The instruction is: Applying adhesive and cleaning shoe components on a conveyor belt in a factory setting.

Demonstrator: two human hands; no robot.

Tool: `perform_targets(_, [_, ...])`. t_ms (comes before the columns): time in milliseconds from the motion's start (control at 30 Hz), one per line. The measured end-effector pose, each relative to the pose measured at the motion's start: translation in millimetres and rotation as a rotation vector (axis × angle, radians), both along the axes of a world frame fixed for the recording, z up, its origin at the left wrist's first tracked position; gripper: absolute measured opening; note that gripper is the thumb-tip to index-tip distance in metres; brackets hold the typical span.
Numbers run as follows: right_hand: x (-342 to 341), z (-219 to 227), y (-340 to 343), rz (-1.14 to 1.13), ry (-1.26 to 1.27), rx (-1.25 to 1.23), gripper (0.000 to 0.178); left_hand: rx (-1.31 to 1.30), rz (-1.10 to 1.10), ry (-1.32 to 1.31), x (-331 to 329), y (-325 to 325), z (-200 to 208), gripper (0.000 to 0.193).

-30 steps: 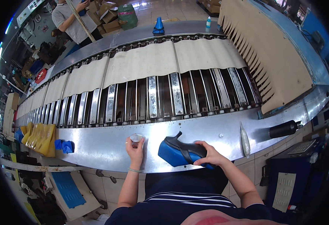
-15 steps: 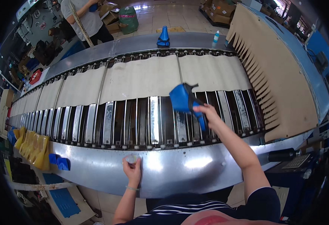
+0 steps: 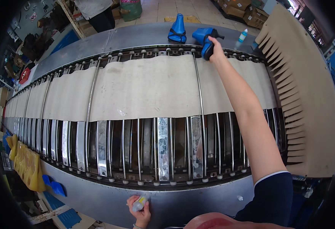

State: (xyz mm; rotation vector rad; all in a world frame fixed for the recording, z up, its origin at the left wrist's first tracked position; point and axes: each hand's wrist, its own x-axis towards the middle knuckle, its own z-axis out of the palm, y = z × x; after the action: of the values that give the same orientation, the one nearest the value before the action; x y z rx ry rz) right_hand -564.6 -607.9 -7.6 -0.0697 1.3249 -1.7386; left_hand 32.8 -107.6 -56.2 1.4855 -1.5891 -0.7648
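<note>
My right hand [image 3: 216, 51] stretches across to the far metal ledge, closed on a blue shoe last [image 3: 201, 35] fitted with black sandal straps and a dark heel. Left of it a second blue last [image 3: 178, 28], also with black straps, stands upright on the ledge. Whether the held last touches the ledge I cannot tell. By the near ledge, my left hand [image 3: 143, 216] grips a small translucent bottle [image 3: 139, 204] with a yellow patch. A small white cap [image 3: 240, 198] lies on the near ledge to the right.
A roller conveyor [image 3: 163, 149] with a pale cloth belt [image 3: 144, 87] runs between the ledges. At right hangs a fringed tan curtain [image 3: 312, 103]. A blue-green bottle [image 3: 243, 36] stands on the far ledge. Yellow plastic [image 3: 28, 164] and blue pieces [image 3: 56, 187] lie front left.
My right hand has carried the shoe last from above the rollers to the far ledge, beside the standing one. My left hand still holds the bottle, now turned to show yellow. The view has shifted.
</note>
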Motion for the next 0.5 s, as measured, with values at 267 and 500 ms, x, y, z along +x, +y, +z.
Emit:
perform_targets(267, [-29, -14, -6, 0.214, 0.185, -0.090, 0.060, 0.020, -0.034, -0.048, -2, 0, 6, 0.038])
perform_targets(500, [43, -9, 72, 0.239, 0.379, 0.019, 0.092, -0.022, -0.007, -0.060, -9, 3, 2, 0.042])
